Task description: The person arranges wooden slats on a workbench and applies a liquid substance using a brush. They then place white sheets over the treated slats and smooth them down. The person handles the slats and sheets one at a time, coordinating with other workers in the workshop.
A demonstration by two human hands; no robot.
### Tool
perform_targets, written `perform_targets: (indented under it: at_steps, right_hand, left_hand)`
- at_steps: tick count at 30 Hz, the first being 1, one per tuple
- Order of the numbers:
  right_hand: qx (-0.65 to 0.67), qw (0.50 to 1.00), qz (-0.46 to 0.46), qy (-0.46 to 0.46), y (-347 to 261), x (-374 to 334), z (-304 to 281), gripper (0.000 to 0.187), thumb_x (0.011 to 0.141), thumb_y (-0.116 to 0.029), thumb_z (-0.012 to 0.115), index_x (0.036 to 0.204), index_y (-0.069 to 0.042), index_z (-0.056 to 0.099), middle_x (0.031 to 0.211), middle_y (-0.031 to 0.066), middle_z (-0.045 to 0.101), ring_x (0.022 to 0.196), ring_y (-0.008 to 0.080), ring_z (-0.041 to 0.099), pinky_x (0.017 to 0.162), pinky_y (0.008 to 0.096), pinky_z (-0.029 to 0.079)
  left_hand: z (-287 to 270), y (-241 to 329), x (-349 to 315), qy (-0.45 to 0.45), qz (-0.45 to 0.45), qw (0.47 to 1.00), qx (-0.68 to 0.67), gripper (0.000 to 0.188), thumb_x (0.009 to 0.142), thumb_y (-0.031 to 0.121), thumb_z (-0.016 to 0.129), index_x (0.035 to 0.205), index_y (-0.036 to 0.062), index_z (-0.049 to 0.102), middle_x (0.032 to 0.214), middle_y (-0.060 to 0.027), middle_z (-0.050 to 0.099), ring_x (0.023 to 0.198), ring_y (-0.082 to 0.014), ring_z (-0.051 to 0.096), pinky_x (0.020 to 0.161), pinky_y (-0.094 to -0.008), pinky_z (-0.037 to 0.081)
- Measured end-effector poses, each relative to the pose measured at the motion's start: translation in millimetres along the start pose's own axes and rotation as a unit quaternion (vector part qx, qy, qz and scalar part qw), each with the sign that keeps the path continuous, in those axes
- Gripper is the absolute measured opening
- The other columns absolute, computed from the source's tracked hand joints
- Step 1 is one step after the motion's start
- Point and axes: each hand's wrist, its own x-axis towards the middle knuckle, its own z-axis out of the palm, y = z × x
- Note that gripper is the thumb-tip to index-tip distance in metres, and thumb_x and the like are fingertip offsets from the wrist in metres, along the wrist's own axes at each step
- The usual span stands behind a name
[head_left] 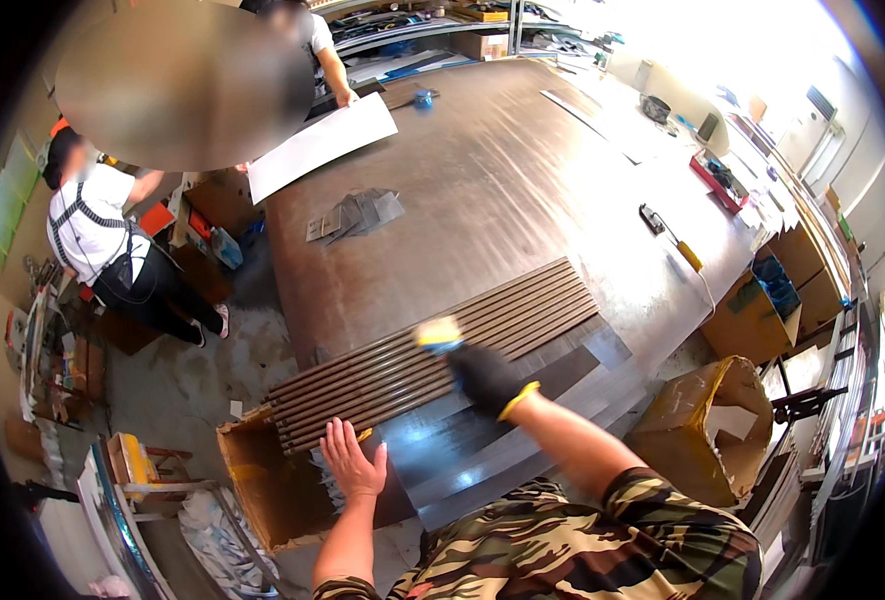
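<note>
Side by side near the table's front edge lies a row of several long brown rods (pixel 433 350). My right hand (pixel 493 382), in a black glove with a yellow cuff, is closed round what looks like a wide brush (pixel 438 335), pale yellow at its tip and blue below. Motion smears the brush; its tip is over the rods. Bare and with fingers stretched out, my left hand (pixel 353 458) rests at the near left end of the rods. Flat dark sheets (pixel 473 440) lie between the rods and my body.
A cardboard box (pixel 238 450) stands below the table's left corner. Thin grey plates (pixel 358 215) lie on the table (pixel 443 180). A yellow-handled tool (pixel 688 255) and a red tray (pixel 720 182) are to the right. Across the table, a person holds a white sheet (pixel 323 148); another person stands left.
</note>
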Motion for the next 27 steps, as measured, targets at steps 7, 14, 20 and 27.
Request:
perform_targets:
  at_steps: [7, 14, 20, 27]
  right_hand:
    - [0.038, 0.991, 0.127, 0.024, 26, 42, 75, 0.017, 0.083, -0.022, 0.057, 0.081, -0.006, 0.063, 0.076, 0.0203, 0.066, 0.068, 0.0337, 0.067, 0.059, 0.0442, 0.052]
    - [-0.213, 0.897, 0.323, 0.214, 223, -47, -131, 0.023, 0.096, -0.023, 0.053, 0.088, -0.007, 0.067, 0.069, 0.0162, 0.066, 0.061, 0.0281, 0.063, 0.06, 0.0431, 0.048]
    - [-0.114, 0.99, 0.086, 0.02, 77, -28, -46, 0.017, 0.088, -0.008, 0.054, 0.096, -0.005, 0.068, 0.085, 0.0227, 0.066, 0.086, 0.0416, 0.065, 0.074, 0.0508, 0.052]
    - [0.276, 0.953, 0.118, 0.041, -46, -11, 66, 0.018, 0.093, -0.015, 0.054, 0.102, -0.009, 0.068, 0.083, 0.017, 0.068, 0.078, 0.0323, 0.068, 0.068, 0.0457, 0.053]
  left_hand:
    - [-3, 0, 2, -0.002, 0.002, 1.0, 0.003, 0.081, 0.086, 0.042, 0.067, 0.148, 0.0007, 0.036, 0.157, -0.0208, 0.033, 0.148, -0.0383, 0.026, 0.122, -0.0543, 0.015]
    - [-1, 3, 0, 0.004, -0.008, 1.0, -0.019, 0.085, 0.085, 0.048, 0.066, 0.148, -0.0019, 0.037, 0.156, -0.0224, 0.034, 0.147, -0.0388, 0.028, 0.122, -0.0557, 0.017]
    - [0, -1, -3, -0.007, -0.024, 1.0, -0.016, 0.085, 0.085, 0.047, 0.067, 0.149, -0.0011, 0.036, 0.157, -0.0213, 0.032, 0.148, -0.0379, 0.025, 0.123, -0.055, 0.015]
    - [2, -4, -2, 0.0, -0.002, 1.0, -0.007, 0.084, 0.083, 0.042, 0.069, 0.148, -0.0002, 0.035, 0.157, -0.0208, 0.033, 0.148, -0.0381, 0.025, 0.123, -0.055, 0.015]
